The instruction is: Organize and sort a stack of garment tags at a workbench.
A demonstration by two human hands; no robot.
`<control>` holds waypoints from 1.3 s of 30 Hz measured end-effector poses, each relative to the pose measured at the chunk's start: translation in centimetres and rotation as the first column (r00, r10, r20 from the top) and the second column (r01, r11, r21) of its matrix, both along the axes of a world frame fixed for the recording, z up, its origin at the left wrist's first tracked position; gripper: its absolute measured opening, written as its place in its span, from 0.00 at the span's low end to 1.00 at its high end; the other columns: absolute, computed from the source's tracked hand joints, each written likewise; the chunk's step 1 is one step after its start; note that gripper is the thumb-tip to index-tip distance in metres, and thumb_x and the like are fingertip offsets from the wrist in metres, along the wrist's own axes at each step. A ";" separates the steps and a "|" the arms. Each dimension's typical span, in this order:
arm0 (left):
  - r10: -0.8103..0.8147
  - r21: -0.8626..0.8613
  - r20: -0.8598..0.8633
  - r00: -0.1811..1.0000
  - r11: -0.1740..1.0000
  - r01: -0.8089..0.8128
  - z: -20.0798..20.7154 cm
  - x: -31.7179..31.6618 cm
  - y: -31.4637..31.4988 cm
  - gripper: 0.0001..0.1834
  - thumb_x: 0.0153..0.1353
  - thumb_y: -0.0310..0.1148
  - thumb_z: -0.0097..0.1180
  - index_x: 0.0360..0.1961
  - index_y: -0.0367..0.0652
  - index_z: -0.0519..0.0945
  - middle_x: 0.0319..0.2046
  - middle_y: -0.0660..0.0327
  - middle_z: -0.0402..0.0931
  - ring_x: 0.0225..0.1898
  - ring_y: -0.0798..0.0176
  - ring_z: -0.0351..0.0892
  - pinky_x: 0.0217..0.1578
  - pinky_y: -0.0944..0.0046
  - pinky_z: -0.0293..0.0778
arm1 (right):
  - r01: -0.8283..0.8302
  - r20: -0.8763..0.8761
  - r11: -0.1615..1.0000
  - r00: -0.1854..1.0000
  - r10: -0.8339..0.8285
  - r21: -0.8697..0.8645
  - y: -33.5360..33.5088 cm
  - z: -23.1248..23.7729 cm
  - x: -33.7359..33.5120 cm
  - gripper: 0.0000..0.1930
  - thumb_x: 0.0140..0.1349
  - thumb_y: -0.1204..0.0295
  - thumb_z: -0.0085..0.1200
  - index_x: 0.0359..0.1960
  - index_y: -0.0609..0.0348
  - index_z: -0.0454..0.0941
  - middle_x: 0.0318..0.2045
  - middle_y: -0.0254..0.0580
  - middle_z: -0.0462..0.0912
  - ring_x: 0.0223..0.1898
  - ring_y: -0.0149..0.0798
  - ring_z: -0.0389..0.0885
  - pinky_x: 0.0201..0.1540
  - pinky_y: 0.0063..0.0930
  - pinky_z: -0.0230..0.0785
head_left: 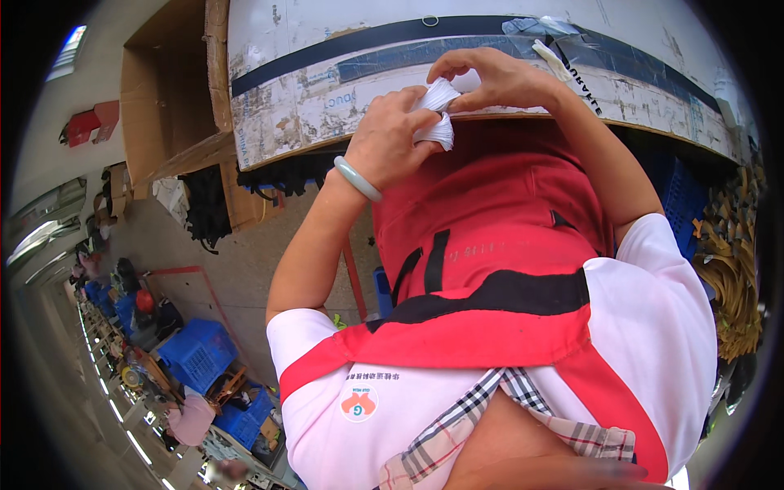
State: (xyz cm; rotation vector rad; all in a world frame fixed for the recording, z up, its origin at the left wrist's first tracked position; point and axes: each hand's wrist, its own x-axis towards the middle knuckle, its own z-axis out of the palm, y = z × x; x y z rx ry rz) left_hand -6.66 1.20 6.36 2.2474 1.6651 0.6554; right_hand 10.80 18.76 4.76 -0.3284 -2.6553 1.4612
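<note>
At the near edge of the worn white work table (302,122), both my hands meet around a small white bundle (442,96) with fine ridges, like tightly folded cloth or cord; its exact kind does not show. My left hand (388,131), with a pale bangle on the wrist, has its fingers closed round the bundle's lower left part. From the upper right, my right hand (502,79) grips the upper part between curved fingers and thumb. The fingers hide some of the bundle.
A dark strip (367,41) crosses the table. Clear plastic wrapping (547,31) and a short white piece (553,60) lie right of my hands. An open cardboard box (175,90) adjoins the table's left side. A blue crate (679,200) and brown strips (727,269) are at right.
</note>
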 end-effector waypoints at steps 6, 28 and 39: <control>0.055 -0.023 -0.035 0.998 0.998 -0.056 -1.3 0.0 0.6 0.15 0.48 0.34 0.68 0.39 0.42 0.83 0.52 0.50 0.75 0.52 0.46 0.74 0.53 0.53 0.68 | 0.097 -0.042 0.995 0.994 -0.098 -0.019 -0.5 -1.8 0.2 0.21 0.53 0.65 0.67 0.46 0.62 0.79 0.43 0.46 0.83 0.43 0.44 0.81 0.51 0.34 0.72; 0.255 -0.051 -0.116 0.960 0.964 -0.262 -3.3 -2.8 7.1 0.19 0.54 0.37 0.64 0.46 0.39 0.83 0.44 0.53 0.78 0.47 0.47 0.79 0.49 0.55 0.74 | 0.313 -0.321 0.938 0.913 -0.252 0.152 -2.7 -5.2 -0.6 0.18 0.53 0.68 0.65 0.46 0.56 0.80 0.41 0.45 0.82 0.43 0.47 0.80 0.50 0.35 0.72; 0.152 -0.080 -0.021 0.988 0.985 -0.153 -3.1 -3.0 6.0 0.14 0.65 0.38 0.52 0.43 0.39 0.78 0.43 0.48 0.75 0.48 0.42 0.74 0.49 0.50 0.72 | 0.325 -0.270 0.944 0.905 -0.328 -0.057 -2.5 -5.0 0.0 0.19 0.55 0.74 0.65 0.48 0.59 0.76 0.40 0.45 0.83 0.40 0.43 0.83 0.47 0.33 0.75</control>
